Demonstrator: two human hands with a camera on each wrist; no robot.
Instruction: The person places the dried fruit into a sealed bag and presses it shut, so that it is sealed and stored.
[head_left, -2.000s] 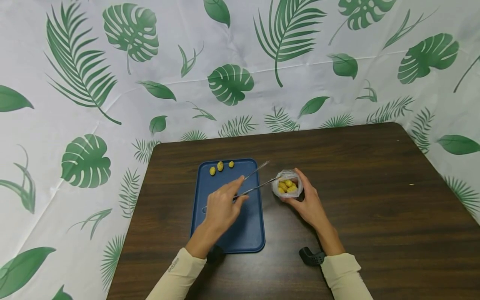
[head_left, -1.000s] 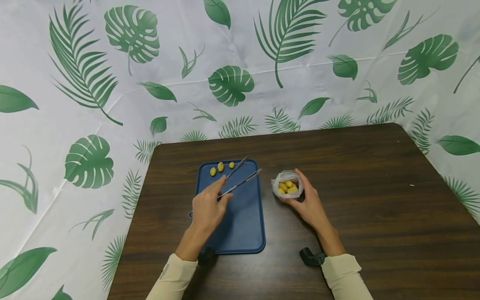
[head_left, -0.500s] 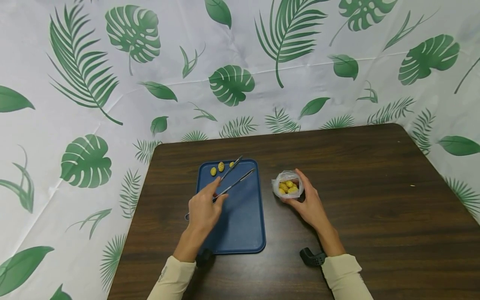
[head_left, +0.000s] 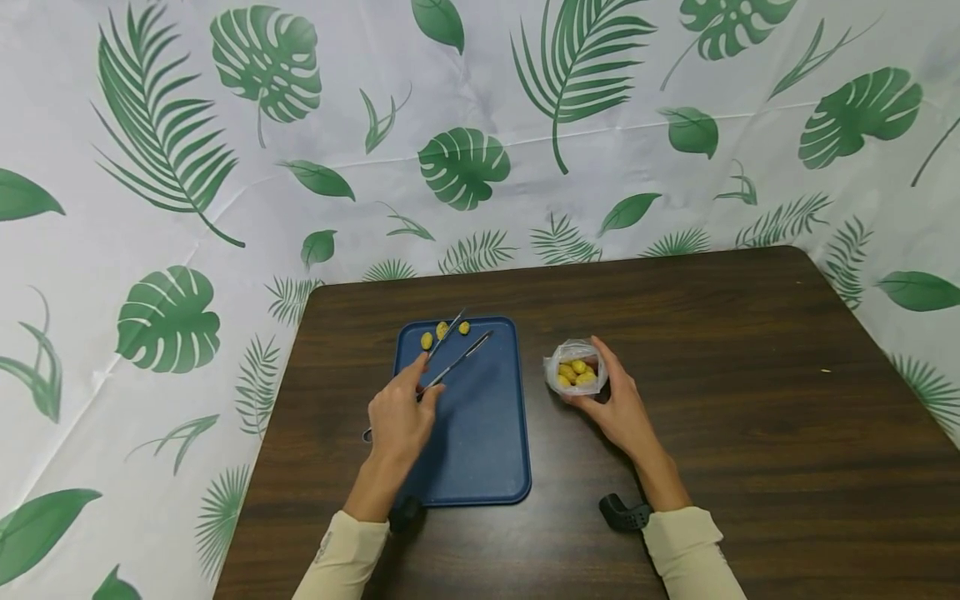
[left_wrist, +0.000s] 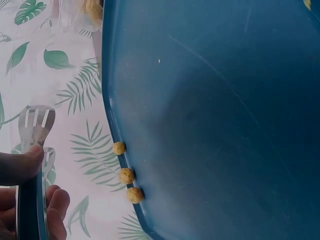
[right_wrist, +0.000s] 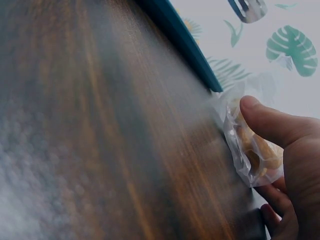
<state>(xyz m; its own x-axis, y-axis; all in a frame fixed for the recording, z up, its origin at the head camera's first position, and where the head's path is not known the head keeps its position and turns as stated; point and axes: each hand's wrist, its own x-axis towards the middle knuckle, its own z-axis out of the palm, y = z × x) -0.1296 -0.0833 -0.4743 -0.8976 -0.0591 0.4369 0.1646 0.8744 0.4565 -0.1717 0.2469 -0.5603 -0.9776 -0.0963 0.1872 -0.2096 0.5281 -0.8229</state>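
Observation:
My left hand [head_left: 397, 421] holds metal tongs [head_left: 459, 362] spread apart over the upper part of a blue tray [head_left: 483, 458]. In the left wrist view the tongs [left_wrist: 35, 127] show slotted heads with nothing between them. Three small yellow speckled lumps lie along the tray's far edge: a left one [head_left: 427, 341], a middle one [head_left: 440, 328] partly behind a tong arm, and a right one [head_left: 464, 328]. Beside the tray, my right hand [head_left: 622, 408] grips a clear plastic bag [head_left: 552, 379], its mouth up, with several yellow lumps [head_left: 577, 367] inside; thumb and fingers lie on opposite sides.
The dark wooden table [head_left: 735, 400] extends to the right of the bag. A white cloth [head_left: 525, 200] with green leaf prints hangs behind its far edge. A black wrist strap [head_left: 624, 512] is near my right sleeve.
My left hand has moved left with the spread tongs, from near the bag to over the tray by the yellow lumps. My right hand and the bag have stayed in place.

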